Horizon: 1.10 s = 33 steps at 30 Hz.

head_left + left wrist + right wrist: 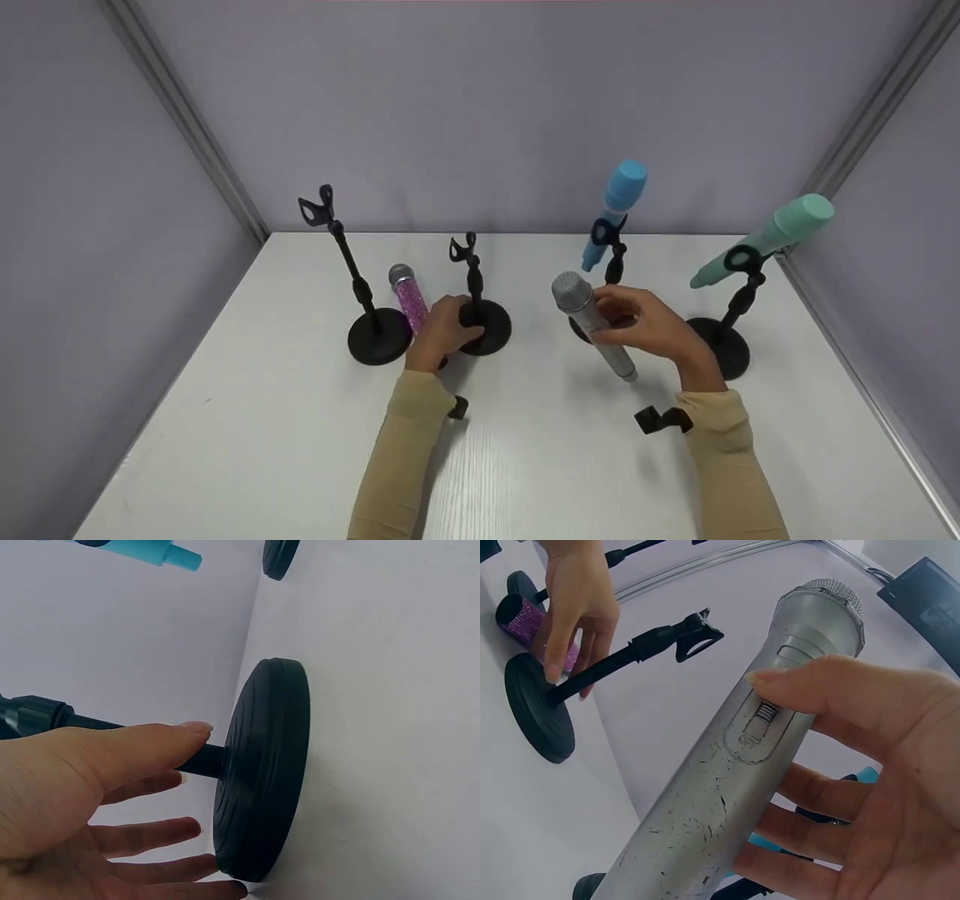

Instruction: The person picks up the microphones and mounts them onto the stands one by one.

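Observation:
My right hand [643, 322] grips a silver microphone [596, 326] around its body, the mesh head up and tilted to the left. In the right wrist view the thumb lies beside the switch on the scuffed microphone body [705, 795]. With thumb and forefinger, my left hand [444, 330] pinches the pole of a short black microphone stand [487, 328] low down, just above its round base [262, 772]. The other left fingers are spread near the base's edge. That stand's clip [463, 249] holds nothing. A pink glitter microphone [409, 295] lies on the table, partly hidden behind the left hand.
A taller black stand [379, 336] with a bare clip stands at the left. To the right, one stand [615, 266] holds a blue microphone [626, 185] and another [726, 349] a green microphone [787, 225]. Grey walls enclose the white table [262, 442].

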Available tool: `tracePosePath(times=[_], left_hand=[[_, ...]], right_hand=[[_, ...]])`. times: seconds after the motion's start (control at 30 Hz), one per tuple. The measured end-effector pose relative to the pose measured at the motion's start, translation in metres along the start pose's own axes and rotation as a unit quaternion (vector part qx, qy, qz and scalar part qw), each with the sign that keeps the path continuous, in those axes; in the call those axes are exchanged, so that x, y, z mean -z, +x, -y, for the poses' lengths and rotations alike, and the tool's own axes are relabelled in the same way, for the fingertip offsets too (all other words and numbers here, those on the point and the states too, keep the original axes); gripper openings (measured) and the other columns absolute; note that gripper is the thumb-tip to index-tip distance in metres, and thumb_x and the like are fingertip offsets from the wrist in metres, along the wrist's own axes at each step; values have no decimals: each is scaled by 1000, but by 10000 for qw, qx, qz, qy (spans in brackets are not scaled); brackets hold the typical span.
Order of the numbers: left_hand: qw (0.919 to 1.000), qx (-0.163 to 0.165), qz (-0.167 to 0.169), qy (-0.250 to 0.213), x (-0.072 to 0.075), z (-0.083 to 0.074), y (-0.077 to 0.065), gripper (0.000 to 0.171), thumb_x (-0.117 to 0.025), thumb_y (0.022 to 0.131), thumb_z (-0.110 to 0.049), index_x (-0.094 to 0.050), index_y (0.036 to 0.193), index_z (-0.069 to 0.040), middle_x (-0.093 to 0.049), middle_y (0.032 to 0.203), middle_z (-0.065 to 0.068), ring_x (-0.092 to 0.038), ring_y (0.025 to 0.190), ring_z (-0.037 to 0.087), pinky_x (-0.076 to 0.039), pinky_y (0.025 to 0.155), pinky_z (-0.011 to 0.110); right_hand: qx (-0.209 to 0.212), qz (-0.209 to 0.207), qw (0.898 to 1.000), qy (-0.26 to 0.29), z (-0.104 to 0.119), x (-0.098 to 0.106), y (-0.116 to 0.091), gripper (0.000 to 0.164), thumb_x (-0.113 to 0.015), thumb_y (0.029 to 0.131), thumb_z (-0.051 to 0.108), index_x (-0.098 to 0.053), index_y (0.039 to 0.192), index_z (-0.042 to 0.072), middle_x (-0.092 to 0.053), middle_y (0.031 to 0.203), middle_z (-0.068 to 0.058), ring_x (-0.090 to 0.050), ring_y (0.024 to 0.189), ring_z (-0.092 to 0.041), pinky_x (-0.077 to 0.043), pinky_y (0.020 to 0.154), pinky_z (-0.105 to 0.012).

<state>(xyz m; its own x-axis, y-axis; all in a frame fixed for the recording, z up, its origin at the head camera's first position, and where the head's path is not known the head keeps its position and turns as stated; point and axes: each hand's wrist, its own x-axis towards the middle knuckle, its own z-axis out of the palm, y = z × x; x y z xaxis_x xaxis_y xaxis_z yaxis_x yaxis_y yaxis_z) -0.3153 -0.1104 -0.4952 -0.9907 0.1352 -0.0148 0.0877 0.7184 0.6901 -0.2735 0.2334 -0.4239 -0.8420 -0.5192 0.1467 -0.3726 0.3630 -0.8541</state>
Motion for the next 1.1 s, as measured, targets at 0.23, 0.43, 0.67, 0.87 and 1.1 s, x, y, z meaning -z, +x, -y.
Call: tracePosePath(times=[0.23,0.43,0.67,0.87,1.1], left_hand=[[9996,-184,-198,113,-2,4,1,37,-80,86,-7,-70,120,2,-69,121,20,-63,120,35,-49,108,48],[9994,-19,-357,-24,-6,4,3,29,-80,86,-4,-71,113,3,-72,113,20,-66,111,33,-54,101,46],[9980,-128,-621,60,-7,1,9,13,-78,85,-2,-75,97,1,-75,96,17,-68,92,29,-58,88,45],[9972,87,-737,19,-9,-1,11,17,-83,83,-7,-76,97,0,-75,93,14,-68,88,26,-58,85,43],[9976,220,-622,-231,-11,-4,13,20,-84,83,-7,-75,100,1,-73,97,15,-68,92,27,-58,87,43]], right_hand=[[0,-135,9999,11,2,1,-2,48,-82,86,9,-66,131,9,-69,121,-15,-63,110,-28,-53,95,-46],[23,-173,9998,-4,1,1,-3,47,-83,85,8,-66,130,9,-69,120,-15,-63,108,-28,-53,94,-46],[-77,-301,9995,-47,3,4,-6,49,-83,85,9,-67,131,11,-70,121,-12,-65,109,-23,-54,95,-43],[-147,-325,9994,41,3,6,-7,51,-83,85,9,-66,133,14,-70,123,-10,-65,112,-24,-54,97,-45],[-187,-314,9993,49,4,8,-6,55,-83,86,11,-64,137,15,-68,128,-11,-64,115,-27,-53,98,-48]])
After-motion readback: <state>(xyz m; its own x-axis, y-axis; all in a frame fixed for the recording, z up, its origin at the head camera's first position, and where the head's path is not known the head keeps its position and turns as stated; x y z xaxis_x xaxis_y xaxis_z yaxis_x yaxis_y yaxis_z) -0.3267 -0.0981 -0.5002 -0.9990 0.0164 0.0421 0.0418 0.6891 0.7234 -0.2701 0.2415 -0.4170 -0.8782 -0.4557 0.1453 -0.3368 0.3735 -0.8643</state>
